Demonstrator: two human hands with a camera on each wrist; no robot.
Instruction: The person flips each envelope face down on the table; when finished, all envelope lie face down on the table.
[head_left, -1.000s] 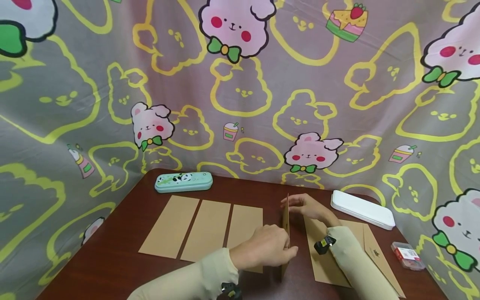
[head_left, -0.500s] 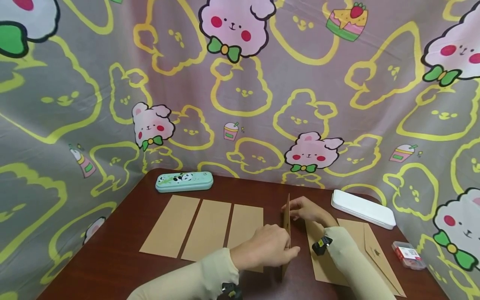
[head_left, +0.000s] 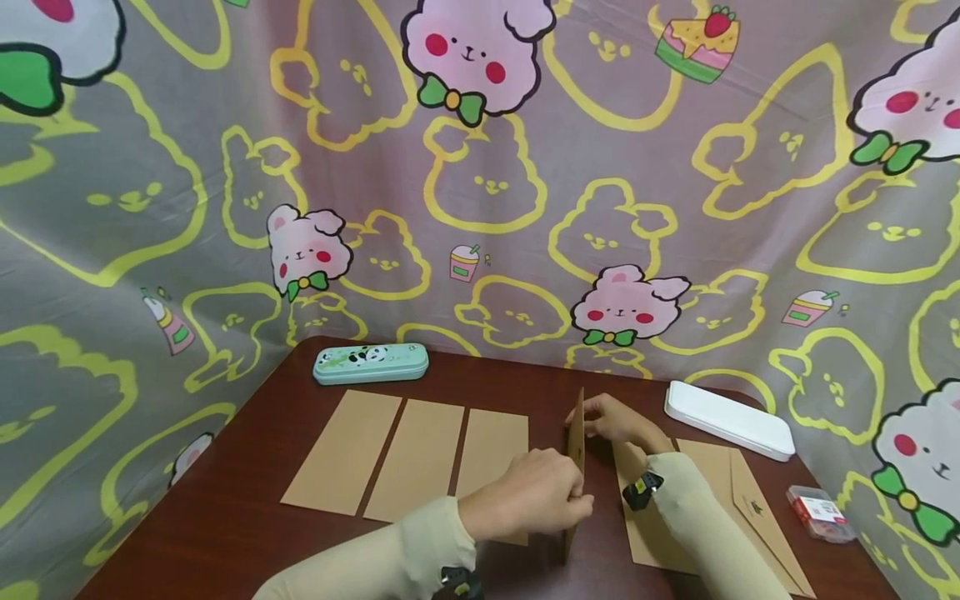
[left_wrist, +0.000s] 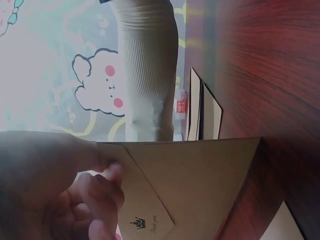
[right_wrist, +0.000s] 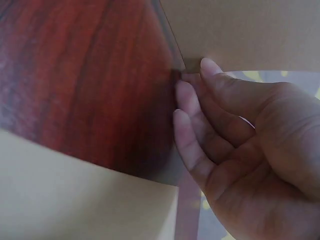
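A brown kraft envelope point(head_left: 577, 442) stands on edge on the table in the head view. My left hand point(head_left: 528, 492) grips its near upper part. At the far end, my right hand point(head_left: 618, 421) is at the edge; in the right wrist view its thumb and fingertips pinch the envelope point(right_wrist: 240, 35) by a corner. A pointed flap with a crown print and small lettering faces the left wrist view on this envelope point(left_wrist: 200, 175). Three flat kraft envelopes point(head_left: 416, 458) lie in a row to the left. Other kraft envelopes point(head_left: 712, 467) lie under the right forearm.
At the back left stands a mint panda pencil case point(head_left: 371, 364). A white case point(head_left: 729, 419) lies at the back right, with a small clear box point(head_left: 821, 513) nearer the right edge. A patterned curtain point(head_left: 495, 250) encloses the dark red wooden table point(head_left: 225, 500).
My right hand has shifted slightly nearer along the upright envelope's far edge. The left hand keeps its grip, and the envelope leans a touch to the right at its top.
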